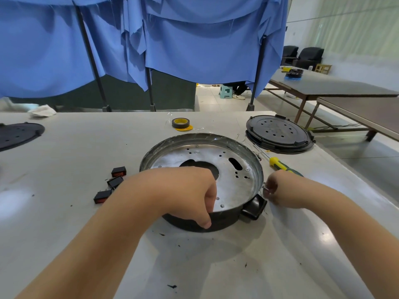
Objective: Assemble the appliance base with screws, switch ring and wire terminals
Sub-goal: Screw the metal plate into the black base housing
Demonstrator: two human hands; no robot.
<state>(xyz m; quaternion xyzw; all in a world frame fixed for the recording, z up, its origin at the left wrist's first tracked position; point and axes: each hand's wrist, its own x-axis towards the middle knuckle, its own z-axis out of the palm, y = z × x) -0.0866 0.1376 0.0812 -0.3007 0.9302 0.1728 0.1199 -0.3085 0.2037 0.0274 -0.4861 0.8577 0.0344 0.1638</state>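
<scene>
Metal appliance base (226, 167) at frame centre, left hand (190, 195) fingers curled over its near rim, right hand (278, 190) pinching thin wire at rim; 3 switches (112, 182) loose, assy early.

Bare table (64, 160) lay open left; three switches (109, 184) crowded the base (237, 180), a screwdriver (282, 166) and black cover (278, 133) blocked right.
</scene>
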